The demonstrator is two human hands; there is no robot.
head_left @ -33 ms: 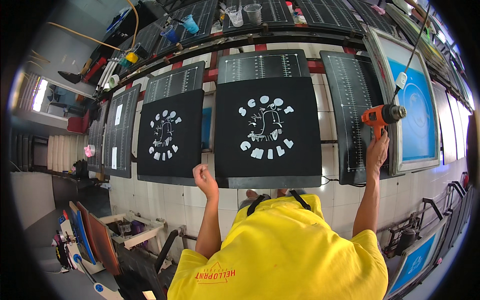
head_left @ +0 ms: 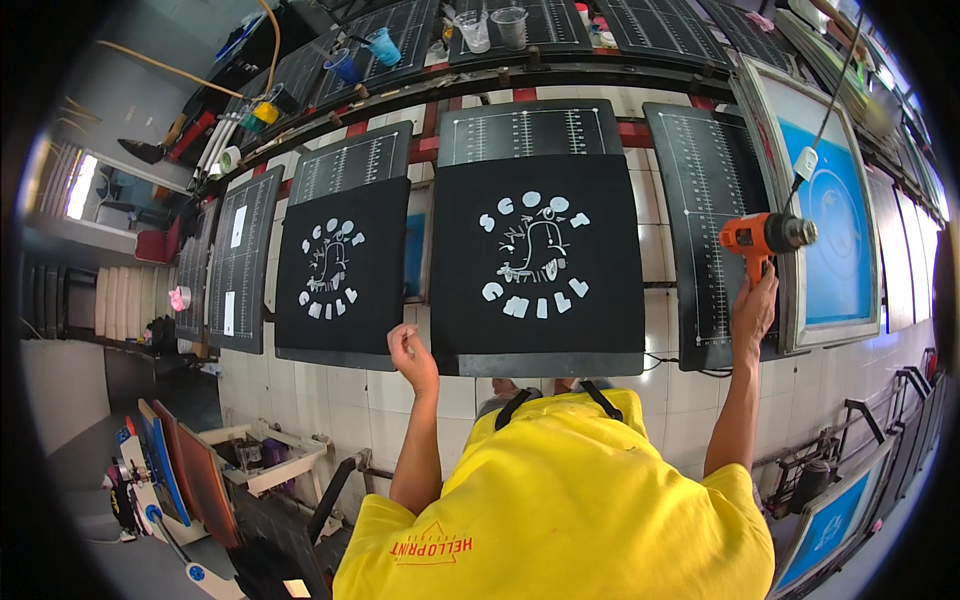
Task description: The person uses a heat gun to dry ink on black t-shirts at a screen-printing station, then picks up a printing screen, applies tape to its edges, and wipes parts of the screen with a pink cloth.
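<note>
My right hand (head_left: pixel 753 303) is wrapped round the handle of an orange and black heat gun (head_left: pixel 752 236), whose metal nozzle points right. The gun is held above the right-hand printing board (head_left: pixel 705 250), beside a framed blue screen (head_left: pixel 835 270). My left hand (head_left: pixel 410 352) hangs with curled fingers by the near right corner of a black fabric panel (head_left: pixel 375 300), and I see nothing in it. A second black fabric panel (head_left: pixel 450 250) lies flat on the middle board. Both panels carry a white print of letters round a line-drawn figure.
Further left stands a board (head_left: pixel 250 270) with two white pieces on it. Across the far side runs another row of boards (head_left: pixel 520 30), holding plastic cups (head_left: pixel 511 28) and blue cups (head_left: pixel 383 47). A power cord (head_left: pixel 830 110) hangs down to the heat gun. Behind me on the right is another blue screen (head_left: pixel 835 515).
</note>
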